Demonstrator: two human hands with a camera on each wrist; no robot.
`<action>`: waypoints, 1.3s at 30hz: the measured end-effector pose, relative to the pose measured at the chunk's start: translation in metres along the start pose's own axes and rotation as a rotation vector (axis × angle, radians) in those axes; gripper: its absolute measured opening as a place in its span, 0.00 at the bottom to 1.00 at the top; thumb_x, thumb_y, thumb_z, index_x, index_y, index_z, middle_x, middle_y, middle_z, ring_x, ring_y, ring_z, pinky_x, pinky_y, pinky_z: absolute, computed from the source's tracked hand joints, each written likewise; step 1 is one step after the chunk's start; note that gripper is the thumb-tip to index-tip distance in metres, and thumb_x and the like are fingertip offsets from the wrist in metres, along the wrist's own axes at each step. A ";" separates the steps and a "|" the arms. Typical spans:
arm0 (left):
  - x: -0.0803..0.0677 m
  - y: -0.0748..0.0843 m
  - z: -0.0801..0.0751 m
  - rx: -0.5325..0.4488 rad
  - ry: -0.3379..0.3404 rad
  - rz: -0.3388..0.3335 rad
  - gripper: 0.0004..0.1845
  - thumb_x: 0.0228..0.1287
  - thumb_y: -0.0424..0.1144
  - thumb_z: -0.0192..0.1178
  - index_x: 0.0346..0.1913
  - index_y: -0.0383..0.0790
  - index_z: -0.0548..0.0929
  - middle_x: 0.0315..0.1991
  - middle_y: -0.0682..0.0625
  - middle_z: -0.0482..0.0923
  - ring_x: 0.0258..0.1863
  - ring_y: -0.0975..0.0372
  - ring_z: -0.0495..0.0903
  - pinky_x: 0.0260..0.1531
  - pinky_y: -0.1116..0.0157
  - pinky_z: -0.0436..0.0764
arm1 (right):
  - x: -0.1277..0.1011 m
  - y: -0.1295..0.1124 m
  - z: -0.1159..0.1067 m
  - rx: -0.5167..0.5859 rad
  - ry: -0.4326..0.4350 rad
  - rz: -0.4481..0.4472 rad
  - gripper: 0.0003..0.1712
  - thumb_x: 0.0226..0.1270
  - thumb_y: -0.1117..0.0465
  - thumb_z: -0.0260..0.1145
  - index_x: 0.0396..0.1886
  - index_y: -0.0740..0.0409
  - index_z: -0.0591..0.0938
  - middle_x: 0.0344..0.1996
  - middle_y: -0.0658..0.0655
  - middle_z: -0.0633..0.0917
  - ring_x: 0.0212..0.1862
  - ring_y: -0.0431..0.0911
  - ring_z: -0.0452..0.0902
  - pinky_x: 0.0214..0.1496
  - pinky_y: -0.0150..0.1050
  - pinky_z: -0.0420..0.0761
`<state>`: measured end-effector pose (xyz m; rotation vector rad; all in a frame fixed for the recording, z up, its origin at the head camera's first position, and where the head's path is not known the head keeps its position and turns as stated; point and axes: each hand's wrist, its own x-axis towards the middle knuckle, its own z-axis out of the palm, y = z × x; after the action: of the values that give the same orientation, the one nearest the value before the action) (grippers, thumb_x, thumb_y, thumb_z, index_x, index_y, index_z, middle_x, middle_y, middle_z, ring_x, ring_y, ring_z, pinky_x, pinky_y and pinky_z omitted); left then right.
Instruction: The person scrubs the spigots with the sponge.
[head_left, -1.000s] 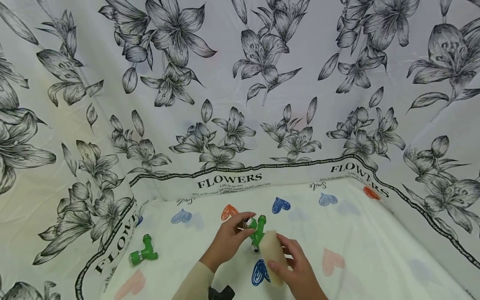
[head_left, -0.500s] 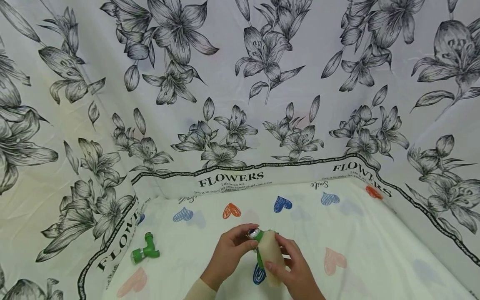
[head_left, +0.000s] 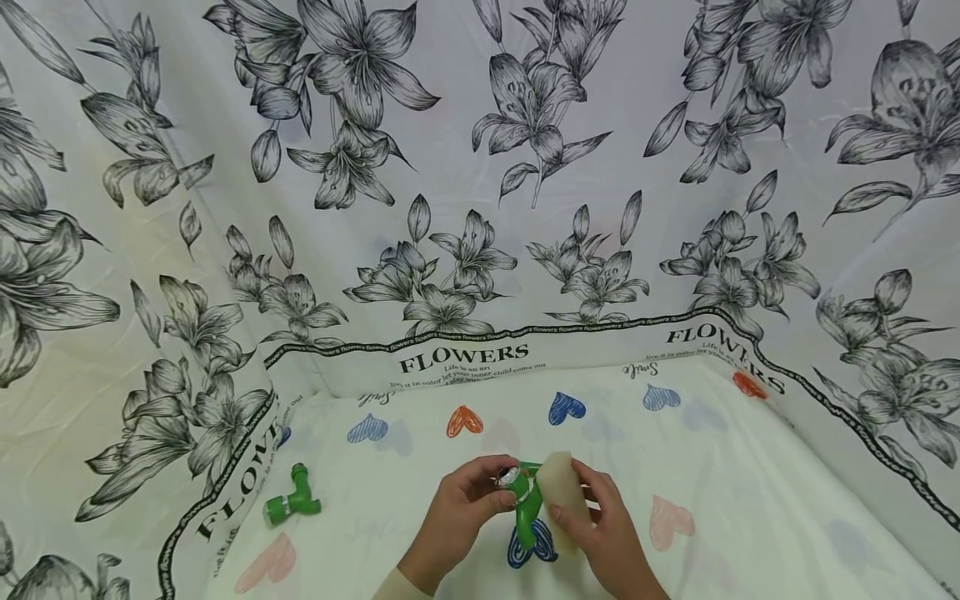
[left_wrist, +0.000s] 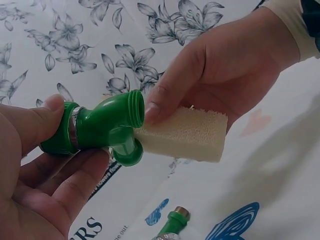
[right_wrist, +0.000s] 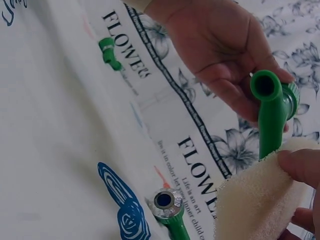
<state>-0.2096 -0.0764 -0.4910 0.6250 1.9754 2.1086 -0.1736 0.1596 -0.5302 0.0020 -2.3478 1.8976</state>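
My left hand [head_left: 457, 512] grips a green plastic tap [head_left: 528, 510] by its collar end, thumb on one side and fingers on the other. In the left wrist view the tap [left_wrist: 102, 129] shows a threaded end and a short bent outlet. Just right of it, my right hand [head_left: 609, 529] holds a cream sponge block [head_left: 561, 496] between thumb and fingers. The sponge [right_wrist: 255, 200] overlaps one end of the tap in the right wrist view; whether they touch, I cannot tell. Beneath the hands lies a second green tap [right_wrist: 176, 225] with a silvery ring.
Another green tap [head_left: 292, 500] lies on the cloth at the left. White cloth [head_left: 720, 467] printed with hearts covers the surface. Flower-printed curtain [head_left: 420, 167] hangs behind and along both sides.
The left hand has drawn the tap slightly nearer and turned it, so its green body now points down. The sponge was over the tap half a second ago and has shifted right.
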 end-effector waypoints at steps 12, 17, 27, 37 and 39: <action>0.003 -0.012 -0.001 -0.017 0.019 0.011 0.21 0.75 0.34 0.71 0.68 0.38 0.84 0.61 0.40 0.84 0.56 0.51 0.86 0.56 0.55 0.88 | -0.008 -0.001 0.008 0.008 -0.077 0.002 0.42 0.73 0.48 0.78 0.81 0.53 0.73 0.65 0.56 0.76 0.63 0.54 0.75 0.62 0.49 0.82; 0.005 -0.017 -0.002 0.001 0.050 0.026 0.21 0.76 0.35 0.70 0.68 0.39 0.84 0.60 0.40 0.84 0.55 0.51 0.87 0.54 0.55 0.89 | -0.016 -0.008 0.013 0.030 -0.141 -0.070 0.40 0.73 0.52 0.78 0.80 0.54 0.74 0.64 0.56 0.77 0.62 0.54 0.75 0.60 0.41 0.84; 0.007 -0.020 -0.003 -0.013 0.077 0.017 0.22 0.75 0.35 0.71 0.69 0.40 0.84 0.63 0.40 0.82 0.57 0.51 0.86 0.56 0.57 0.88 | -0.024 -0.016 0.013 0.015 -0.161 -0.146 0.39 0.69 0.58 0.81 0.78 0.54 0.76 0.63 0.55 0.77 0.59 0.50 0.75 0.60 0.42 0.84; 0.007 -0.016 0.001 -0.020 0.005 0.055 0.22 0.75 0.31 0.70 0.68 0.30 0.82 0.62 0.38 0.83 0.57 0.51 0.86 0.57 0.56 0.87 | -0.015 -0.015 0.009 -0.044 -0.079 -0.108 0.42 0.68 0.53 0.83 0.78 0.52 0.76 0.62 0.51 0.78 0.60 0.51 0.75 0.58 0.41 0.84; 0.006 -0.014 0.002 -0.027 -0.017 0.048 0.23 0.75 0.31 0.70 0.68 0.29 0.81 0.64 0.37 0.82 0.59 0.51 0.85 0.58 0.56 0.87 | -0.012 -0.012 0.005 -0.062 -0.054 -0.104 0.42 0.68 0.52 0.82 0.78 0.51 0.76 0.62 0.51 0.78 0.60 0.50 0.75 0.58 0.41 0.83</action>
<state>-0.2164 -0.0704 -0.5040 0.6901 1.9389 2.1463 -0.1612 0.1508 -0.5205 0.1686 -2.3902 1.7984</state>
